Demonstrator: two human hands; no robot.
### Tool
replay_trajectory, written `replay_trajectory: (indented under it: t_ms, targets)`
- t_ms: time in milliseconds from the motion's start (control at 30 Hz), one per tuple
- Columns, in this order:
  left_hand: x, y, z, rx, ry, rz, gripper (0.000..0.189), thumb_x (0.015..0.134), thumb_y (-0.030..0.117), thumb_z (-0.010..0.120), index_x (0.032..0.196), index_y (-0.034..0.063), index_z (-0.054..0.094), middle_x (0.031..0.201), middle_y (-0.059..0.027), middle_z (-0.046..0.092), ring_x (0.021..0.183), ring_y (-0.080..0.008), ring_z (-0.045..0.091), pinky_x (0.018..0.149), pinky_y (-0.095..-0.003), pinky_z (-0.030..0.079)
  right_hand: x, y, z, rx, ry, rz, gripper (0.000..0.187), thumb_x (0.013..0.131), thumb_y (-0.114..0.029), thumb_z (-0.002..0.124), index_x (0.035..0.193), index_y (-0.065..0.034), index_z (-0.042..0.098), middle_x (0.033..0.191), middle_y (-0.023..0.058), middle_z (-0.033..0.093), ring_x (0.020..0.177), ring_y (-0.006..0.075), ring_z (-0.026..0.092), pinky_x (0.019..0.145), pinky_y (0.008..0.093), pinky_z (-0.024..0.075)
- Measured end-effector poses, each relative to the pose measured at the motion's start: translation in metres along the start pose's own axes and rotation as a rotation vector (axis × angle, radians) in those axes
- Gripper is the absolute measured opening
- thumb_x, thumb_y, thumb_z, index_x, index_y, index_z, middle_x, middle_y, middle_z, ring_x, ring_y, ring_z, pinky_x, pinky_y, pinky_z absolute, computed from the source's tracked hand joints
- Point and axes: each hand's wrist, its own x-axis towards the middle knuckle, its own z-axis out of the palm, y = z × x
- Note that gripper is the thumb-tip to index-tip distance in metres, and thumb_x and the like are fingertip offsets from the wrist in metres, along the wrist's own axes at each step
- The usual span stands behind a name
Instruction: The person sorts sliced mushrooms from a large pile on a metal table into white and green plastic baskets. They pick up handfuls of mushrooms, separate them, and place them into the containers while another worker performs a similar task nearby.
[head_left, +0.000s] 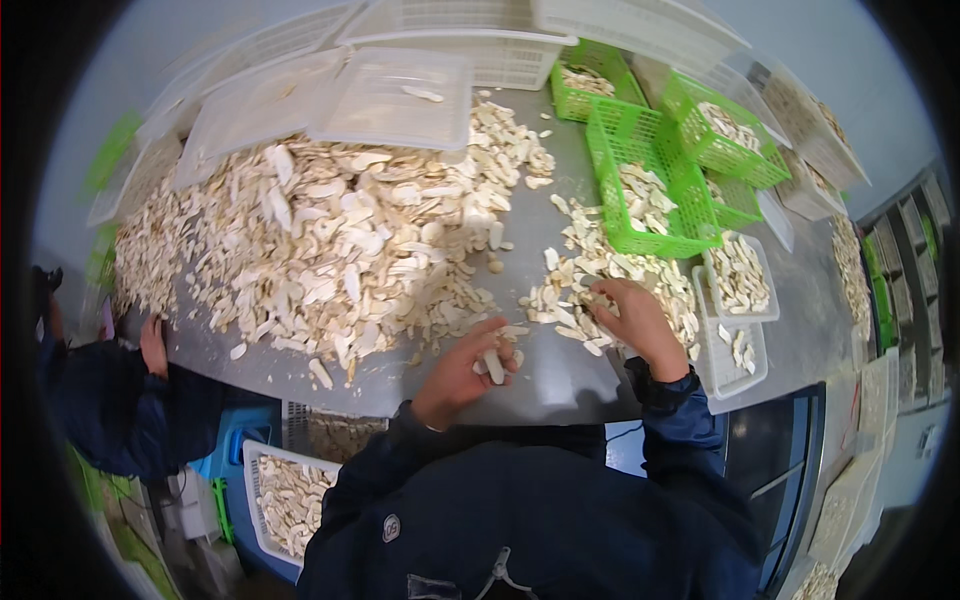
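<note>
My left hand (469, 369) is closed around several pale dried slices (493, 366), just above the front part of the grey metal table (555, 375). Over the smaller pile of slices (652, 274) is my right hand (634, 315), its thumb and forefinger around a slice at the pile's near side. A far larger heap of the same slices (352, 240) covers the table to the left. Beyond my right hand, a green plastic basket (611, 202) with some slices in it stands against the smaller pile.
Two clear plastic trays (772, 311) (761, 379) with slices sit right of the small pile. More green baskets (769, 169) and white crates (495, 56) line the far side. A co-worker's hand (154, 345) rests at the left table edge. Below stands a white basket of slices (255, 487).
</note>
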Motion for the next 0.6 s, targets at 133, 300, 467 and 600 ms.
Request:
replay_trajectory:
  t_ms: [133,300,467,600]
  targets:
    - [0.001,0.000,-0.006,-0.028,-0.054,-0.088,0.038,0.098,0.029,0.046,0.133,0.0154,0.040,0.093,-0.0058,0.055,0.068,-0.0141,0.048,0.054,-0.0255,0.036,0.026,-0.034,-0.002,0.004,-0.184,-0.203,0.029,0.080,-0.023,0.066,0.103,-0.0049,0.064,0.090,0.0167,0.065,0.084,0.0364,0.062,0.072,0.0423,0.0502]
    - [-0.004,0.003,-0.009,-0.046,-0.119,-0.060,0.035,0.096,0.023,0.046,0.130,0.0132,0.044,0.095,-0.0050,0.054,0.068,-0.0099,0.039,0.055,-0.0214,0.033,0.102,-0.055,0.048,-0.091,-0.146,-0.118,0.032,0.081,-0.032,0.064,0.098,-0.0054,0.064,0.083,0.0163,0.066,0.077,0.0380,0.063,0.068,0.0455,0.0506]
    - [0.000,0.002,-0.015,-0.088,-0.126,0.130,0.036,0.095,0.016,0.047,0.129,0.0096,0.044,0.101,-0.0073,0.056,0.077,-0.0124,0.048,0.063,-0.0225,0.038,0.142,-0.056,0.093,-0.270,-0.059,-0.034,0.034,0.078,-0.035,0.064,0.089,-0.0031,0.063,0.079,0.0195,0.065,0.076,0.0377,0.064,0.067,0.0468,0.0504]
    - [0.005,-0.002,-0.025,-0.206,-0.096,0.213,0.034,0.095,0.013,0.048,0.129,0.0098,0.044,0.116,-0.0114,0.055,0.101,-0.0202,0.055,0.083,-0.0294,0.046,0.145,-0.032,0.104,-0.336,-0.022,-0.048,0.026,0.078,-0.029,0.060,0.081,-0.0041,0.064,0.080,0.0194,0.065,0.074,0.0383,0.063,0.066,0.0476,0.0499]
